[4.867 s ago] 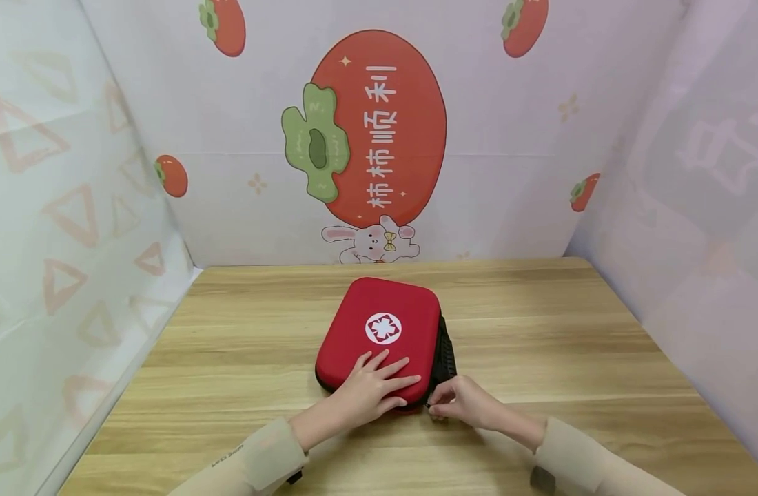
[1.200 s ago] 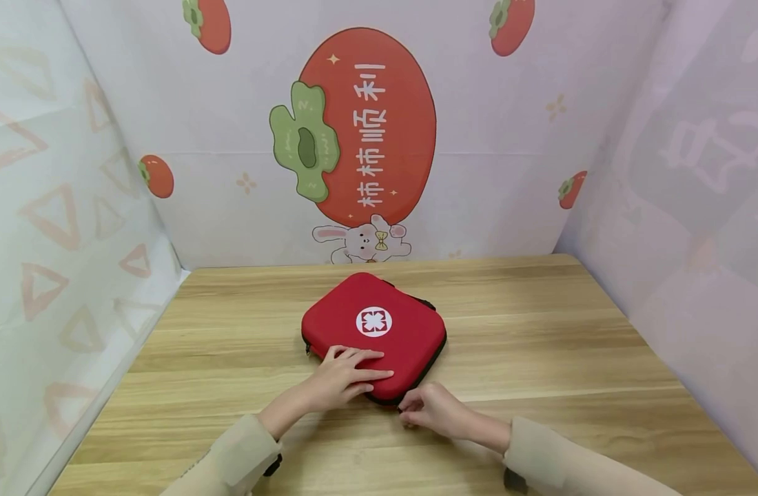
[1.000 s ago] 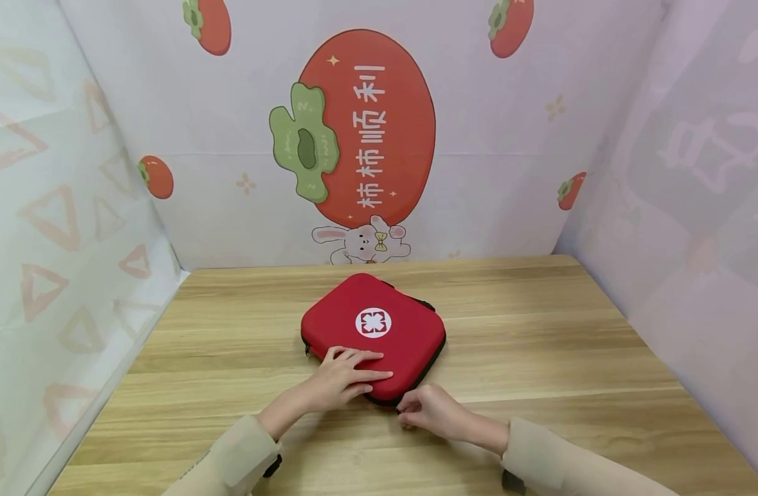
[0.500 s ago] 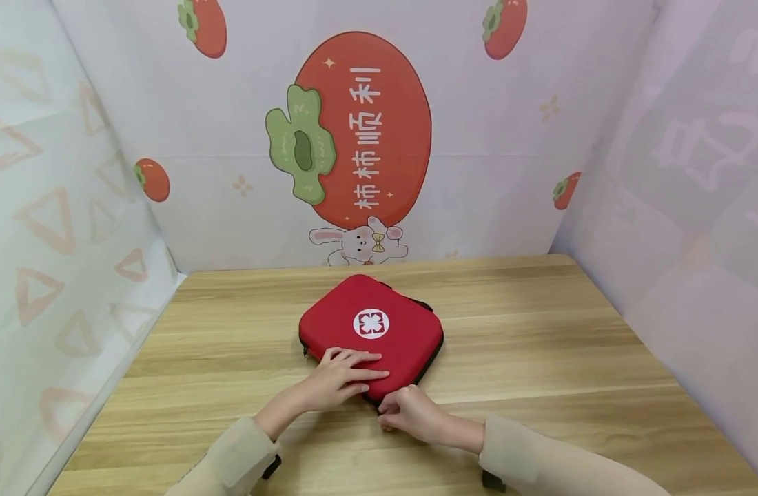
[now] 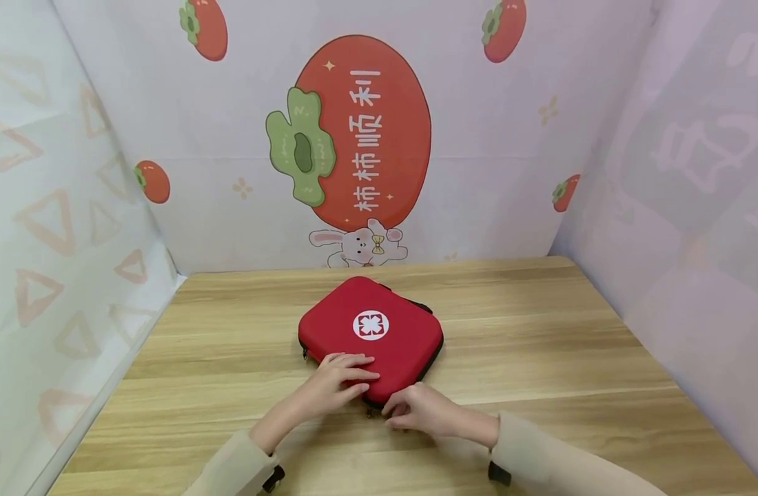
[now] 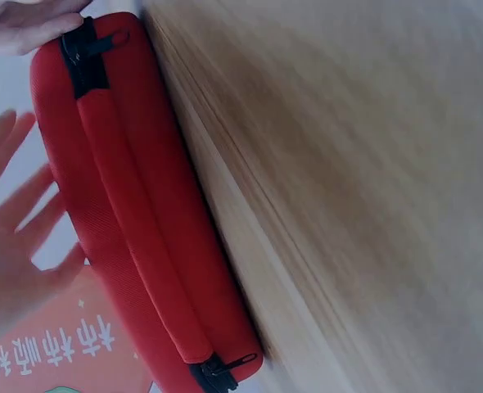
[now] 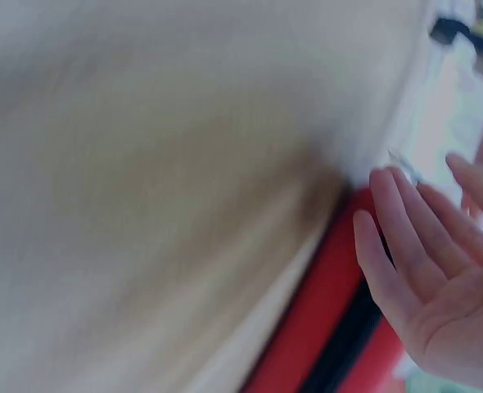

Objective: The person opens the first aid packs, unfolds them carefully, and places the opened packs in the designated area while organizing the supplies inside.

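The head view peers forward and down over left grip (image 5: 335, 386) and right grip (image 5: 419, 411); wrist views look from close beside each; all share the red zippered case (image 5: 404, 344).

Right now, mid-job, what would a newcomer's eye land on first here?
First, the red fabric-textured zip case with its round white emblem, lying mid-table on the wood-grain tabletop. Next, the big orange-red persimmon drawing on the pale backdrop behind. Then the two bare hands: the left hand over the case's near-left edge, the right hand by its near corner.
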